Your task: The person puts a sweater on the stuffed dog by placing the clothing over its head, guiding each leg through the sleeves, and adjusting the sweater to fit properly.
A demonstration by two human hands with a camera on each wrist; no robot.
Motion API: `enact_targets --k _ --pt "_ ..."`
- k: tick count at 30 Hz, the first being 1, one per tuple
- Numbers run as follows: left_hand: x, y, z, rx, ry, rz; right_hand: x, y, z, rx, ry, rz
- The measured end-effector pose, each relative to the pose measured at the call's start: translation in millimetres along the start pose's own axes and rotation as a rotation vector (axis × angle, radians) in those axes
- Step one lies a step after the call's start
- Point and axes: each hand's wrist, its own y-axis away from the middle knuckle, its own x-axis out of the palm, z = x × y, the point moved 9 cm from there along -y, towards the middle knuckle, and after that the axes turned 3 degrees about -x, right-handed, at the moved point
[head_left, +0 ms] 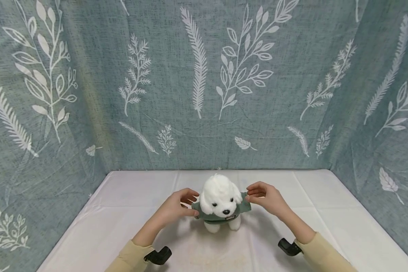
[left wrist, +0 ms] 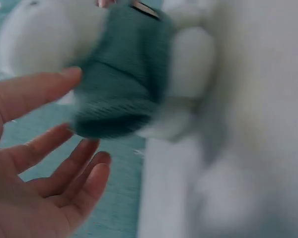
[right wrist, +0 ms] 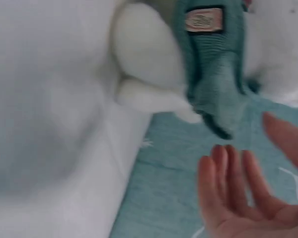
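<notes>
A white plush dog (head_left: 219, 194) in a green sweater (head_left: 215, 218) stands upright on the table, facing the person. To one side of it is the left hand (head_left: 180, 204), thumb and fingers spread around the sleeve end; in the left wrist view the thumb (left wrist: 37, 91) overlaps the sweater (left wrist: 121, 74), and contact is hard to tell. Across from it, the right hand (head_left: 266, 197) has loosely bent fingers by the other sleeve. The right wrist view shows a gap between its fingertips (right wrist: 221, 151) and the sleeve (right wrist: 221, 99). A small pinkish label (right wrist: 204, 20) sits on the sweater.
A white cloth (head_left: 139, 189) covers the table. Blue-green curtains (head_left: 170, 75) with white leaf prints hang behind and on both sides. Black wrist devices (head_left: 158, 255) show at both cream sleeves.
</notes>
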Motion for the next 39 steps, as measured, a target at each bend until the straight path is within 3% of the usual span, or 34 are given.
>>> enact_targets --k 5,9,15,24,32,39 --pt "-5.5 10.1 -26.8 0.103 0.055 -0.035 1 5 32 -0.266 -0.087 0.093" --pt "3.3 14.1 -37.9 0.168 0.08 -0.026 16 6 39 -0.355 -0.123 0.179" --pt "12.4 12.1 -36.9 0.161 0.107 -0.065 32 5 35 -0.353 -0.142 0.181" --pt "8.3 8.3 -41.9 0.129 0.118 -0.127 33 10 40 -0.345 -0.147 0.104" --pt "6.1 -1.5 -46.6 0.079 0.156 -0.072 26 11 43 -0.303 -0.141 0.037" --pt "11.5 -7.9 -43.3 -0.005 0.27 0.053 20 13 50 -0.236 -0.19 0.022"
